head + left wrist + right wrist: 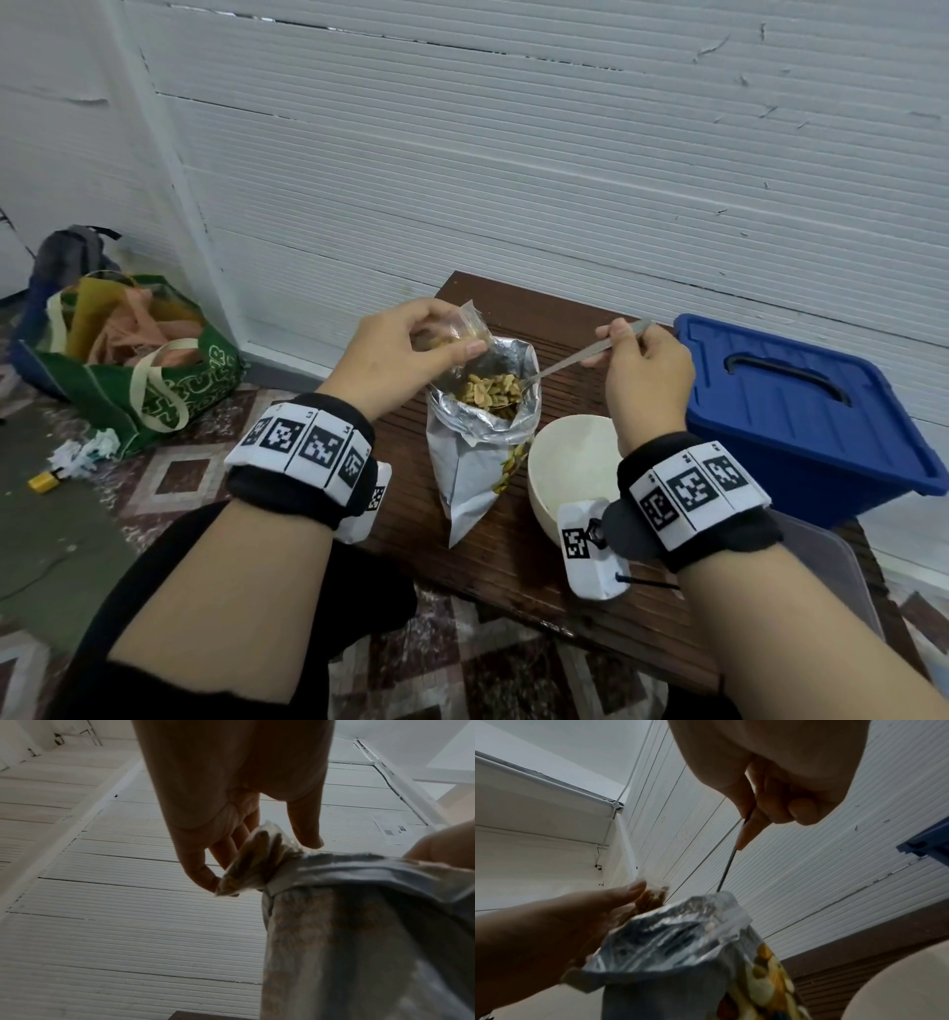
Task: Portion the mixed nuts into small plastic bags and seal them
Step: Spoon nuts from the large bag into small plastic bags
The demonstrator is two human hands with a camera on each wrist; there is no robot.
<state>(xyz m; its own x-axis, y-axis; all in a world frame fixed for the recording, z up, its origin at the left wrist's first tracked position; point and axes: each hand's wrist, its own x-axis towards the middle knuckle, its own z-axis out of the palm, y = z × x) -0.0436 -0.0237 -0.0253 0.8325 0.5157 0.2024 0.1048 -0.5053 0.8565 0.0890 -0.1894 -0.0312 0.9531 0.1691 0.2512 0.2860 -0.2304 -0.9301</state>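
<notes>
Nuts fill the open foil pouch standing mid-table, a bowl at its four o'clock, while the right hand grips a spoon dipped in and the left hand pinches a small bag at eleven o'clock.

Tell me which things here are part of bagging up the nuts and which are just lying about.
In use:
- small plastic bag, held by the left hand
- spoon, held by the right hand
- foil nut pouch, open on the wooden table

Lying about:
- white bowl
- blue lidded bin
- green tote bag
- crumpled paper
</notes>
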